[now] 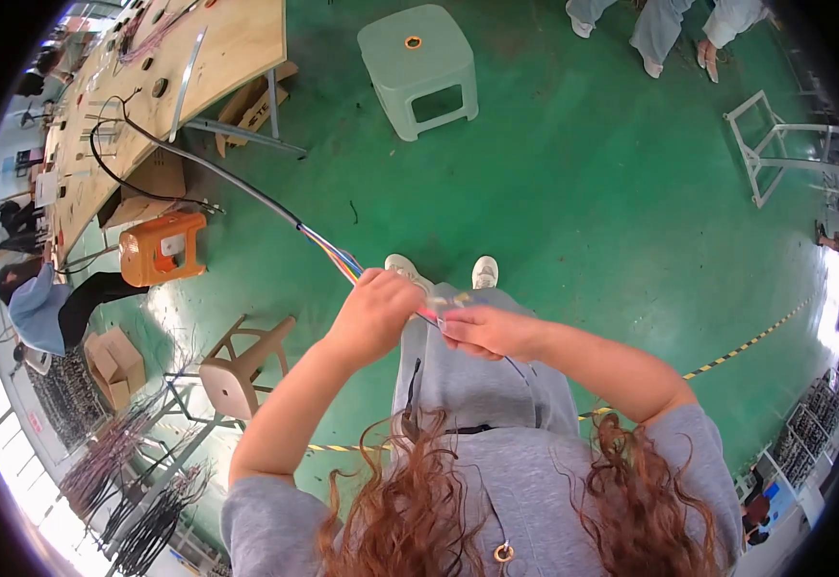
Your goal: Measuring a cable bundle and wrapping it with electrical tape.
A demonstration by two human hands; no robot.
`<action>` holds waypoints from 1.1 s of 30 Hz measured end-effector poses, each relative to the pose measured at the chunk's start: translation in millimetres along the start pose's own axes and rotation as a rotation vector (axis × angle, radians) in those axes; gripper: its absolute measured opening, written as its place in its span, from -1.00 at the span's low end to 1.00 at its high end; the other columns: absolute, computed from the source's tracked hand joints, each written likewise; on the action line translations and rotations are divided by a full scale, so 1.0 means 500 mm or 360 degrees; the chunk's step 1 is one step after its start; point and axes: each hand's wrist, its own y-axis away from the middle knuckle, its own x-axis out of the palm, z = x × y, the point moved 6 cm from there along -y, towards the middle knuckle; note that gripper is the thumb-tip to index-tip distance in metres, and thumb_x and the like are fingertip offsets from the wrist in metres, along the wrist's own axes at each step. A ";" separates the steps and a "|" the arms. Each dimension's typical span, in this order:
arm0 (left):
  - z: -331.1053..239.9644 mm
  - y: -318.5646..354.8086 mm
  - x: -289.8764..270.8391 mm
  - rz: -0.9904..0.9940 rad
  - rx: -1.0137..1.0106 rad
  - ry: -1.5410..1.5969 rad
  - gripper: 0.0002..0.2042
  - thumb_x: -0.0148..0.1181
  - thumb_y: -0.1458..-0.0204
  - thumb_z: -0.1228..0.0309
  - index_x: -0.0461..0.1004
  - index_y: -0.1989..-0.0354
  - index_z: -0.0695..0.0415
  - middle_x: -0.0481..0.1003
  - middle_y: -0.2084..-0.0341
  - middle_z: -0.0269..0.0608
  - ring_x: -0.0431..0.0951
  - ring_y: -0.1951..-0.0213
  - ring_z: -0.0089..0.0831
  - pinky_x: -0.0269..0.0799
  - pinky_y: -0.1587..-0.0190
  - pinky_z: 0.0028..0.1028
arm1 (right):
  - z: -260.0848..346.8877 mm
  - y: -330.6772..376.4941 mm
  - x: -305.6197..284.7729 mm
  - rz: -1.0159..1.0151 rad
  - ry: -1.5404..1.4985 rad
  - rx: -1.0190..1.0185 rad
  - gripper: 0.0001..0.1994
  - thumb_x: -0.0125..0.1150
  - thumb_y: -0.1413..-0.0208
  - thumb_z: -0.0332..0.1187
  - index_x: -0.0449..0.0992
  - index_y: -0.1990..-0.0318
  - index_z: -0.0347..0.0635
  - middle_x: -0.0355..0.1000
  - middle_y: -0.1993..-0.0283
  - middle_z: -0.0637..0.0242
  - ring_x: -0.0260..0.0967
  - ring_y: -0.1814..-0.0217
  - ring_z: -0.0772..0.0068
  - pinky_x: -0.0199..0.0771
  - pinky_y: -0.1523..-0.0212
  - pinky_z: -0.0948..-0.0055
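Note:
A multi-core cable point(237, 181) with a dark grey sheath runs from the wooden board at upper left toward my hands. Past the sheath's end its coloured wires point(331, 252) fan out in blue, white, yellow, orange and red. My left hand point(377, 310) is closed round this bundle in front of my lap. Just right of it, my right hand point(482, 330) pinches wire ends between thumb and fingers. Small pale and yellowish bits above the right fingers are smeared by motion. A thin dark wire hangs below that hand.
The wooden board point(232, 48) on metal legs carries pegs and more cables. A green stool point(418, 48) stands ahead, an orange stool point(162, 248) and a tan stool point(237, 370) at left. Another person point(39, 308) sits far left. A white metal frame point(761, 149) stands at right.

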 end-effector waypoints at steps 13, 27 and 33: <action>-0.081 0.181 0.031 -0.0622 -0.0195 -0.0783 -0.76 0.14 0.33 0.42 0.45 0.37 -0.03 0.13 0.53 -0.38 0.23 0.48 -0.46 0.15 0.46 -0.47 | -0.056 -0.026 0.065 0.0519 -0.0633 0.0400 -0.75 -0.21 -0.28 -0.16 0.27 0.35 -0.10 -0.14 0.68 0.65 -0.25 0.71 0.77 -0.31 0.76 0.67; -0.036 0.255 0.088 -0.0492 0.0082 -0.0812 -0.90 0.15 0.27 0.39 0.36 0.55 -0.03 0.14 0.58 -0.42 0.22 0.53 -0.56 0.12 0.53 -0.54 | -0.078 -0.081 0.109 0.0459 -0.0199 0.0440 -0.62 -0.20 -0.27 -0.02 0.30 0.30 -0.18 -0.04 0.64 0.58 -0.16 0.66 0.76 -0.22 0.73 0.68; -0.024 0.286 0.081 -0.0427 -0.0123 -0.0836 -0.90 0.14 0.25 0.40 0.37 0.51 -0.01 0.14 0.58 -0.42 0.23 0.53 -0.57 0.09 0.56 -0.55 | -0.111 -0.114 0.141 0.0286 -0.0285 0.0296 -0.66 -0.13 -0.25 -0.04 0.27 0.36 -0.14 -0.02 0.65 0.58 -0.18 0.70 0.75 -0.23 0.74 0.65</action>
